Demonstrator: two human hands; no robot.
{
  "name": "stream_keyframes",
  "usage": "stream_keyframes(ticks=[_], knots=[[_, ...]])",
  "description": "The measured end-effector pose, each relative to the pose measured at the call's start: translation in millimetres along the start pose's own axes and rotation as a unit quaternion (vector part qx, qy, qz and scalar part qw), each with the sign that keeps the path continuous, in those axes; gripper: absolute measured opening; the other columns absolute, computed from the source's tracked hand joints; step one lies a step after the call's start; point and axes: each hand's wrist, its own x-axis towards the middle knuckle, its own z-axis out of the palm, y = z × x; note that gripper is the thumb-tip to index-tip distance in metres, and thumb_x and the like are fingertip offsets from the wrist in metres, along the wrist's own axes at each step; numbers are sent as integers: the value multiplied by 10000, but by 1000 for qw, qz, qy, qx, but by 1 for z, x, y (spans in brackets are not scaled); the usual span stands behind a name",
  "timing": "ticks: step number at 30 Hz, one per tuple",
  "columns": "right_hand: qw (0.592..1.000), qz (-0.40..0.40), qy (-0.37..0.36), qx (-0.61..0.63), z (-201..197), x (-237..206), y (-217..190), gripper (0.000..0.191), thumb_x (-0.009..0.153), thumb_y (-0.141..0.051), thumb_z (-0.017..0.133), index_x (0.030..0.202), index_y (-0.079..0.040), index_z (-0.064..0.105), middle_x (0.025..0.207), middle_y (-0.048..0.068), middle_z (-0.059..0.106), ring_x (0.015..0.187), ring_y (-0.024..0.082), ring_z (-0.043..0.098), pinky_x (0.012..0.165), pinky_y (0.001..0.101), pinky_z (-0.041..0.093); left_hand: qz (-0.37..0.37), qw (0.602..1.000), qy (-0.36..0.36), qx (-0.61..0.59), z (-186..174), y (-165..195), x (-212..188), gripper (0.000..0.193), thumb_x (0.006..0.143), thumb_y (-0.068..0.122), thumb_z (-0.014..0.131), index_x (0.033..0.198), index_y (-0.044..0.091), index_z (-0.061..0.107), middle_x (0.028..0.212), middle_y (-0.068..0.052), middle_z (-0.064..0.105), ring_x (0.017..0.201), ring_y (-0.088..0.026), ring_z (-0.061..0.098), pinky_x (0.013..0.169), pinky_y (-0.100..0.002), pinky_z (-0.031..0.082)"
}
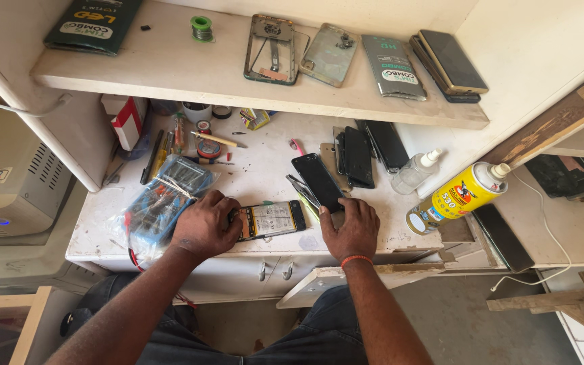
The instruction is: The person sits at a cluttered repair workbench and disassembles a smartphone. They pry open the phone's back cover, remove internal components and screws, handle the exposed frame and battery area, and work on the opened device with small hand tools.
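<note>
Nearest the camera our knees in dark trousers point(332, 338) are showing below the table point(251, 177) edge; above them our two forearms are reaching forward. Our left hand point(205, 225) is lying curled over the left end of an opened phone point(272, 220) that is resting flat near the front edge of the table, its inner parts facing up; the fingers are bent down on it, pressing rather than lifting. Our right hand point(351, 228), an orange band at the wrist, is lying palm down just right of that phone; its fingers are spread and flat, gripping nothing, the fingertips touching the lower end of a black screen point(319, 181) that is leaning tilted over a pair of tweezers point(302, 191). Left of our left hand a meter in a clear bag point(163, 199) is sitting, touching the wrist side; behind the screen several dark phones point(366, 152) are lying in a loose stack; a small clear bottle point(416, 170) and a yellow spray can point(455, 196) are lying on their sides to the right, well apart from our hands. On the shelf point(170, 71) above, phone frames point(272, 49) and back covers are lying in a row.
</note>
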Motion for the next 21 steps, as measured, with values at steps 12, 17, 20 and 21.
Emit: stream_keyframes(ticks=[12,17,20,21], knots=[[1000,-12,27,8,-4,-11,-6,459,855,-466,717,1125,-95,701,1179,104,655,1182,311,560,1069,466,391,23,999,30,-24,-6,0,-12,239,838,294,704,977,103,740,962,-130,669,821,-336,703,752,-443,581],[1000,-9,22,3,-6,-11,-6,467,852,-472,714,1128,-95,702,1182,105,653,1186,311,556,1073,465,384,13,999,19,-24,-7,2,-12,244,842,299,701,986,107,740,965,-129,669,828,-333,705,753,-441,583],[1000,-6,19,1,-7,-10,-6,468,853,-473,711,1130,-96,702,1181,102,653,1188,307,556,1077,465,381,16,999,19,-21,-8,3,-11,249,840,294,699,998,106,738,971,-130,666,835,-330,704,761,-441,582],[1000,-6,17,1,-7,-10,-6,468,853,-474,710,1130,-97,702,1180,101,653,1189,306,556,1078,465,380,20,999,23,-19,-8,3,-11,250,838,290,699,1002,105,737,974,-132,664,838,-329,704,764,-442,581]])
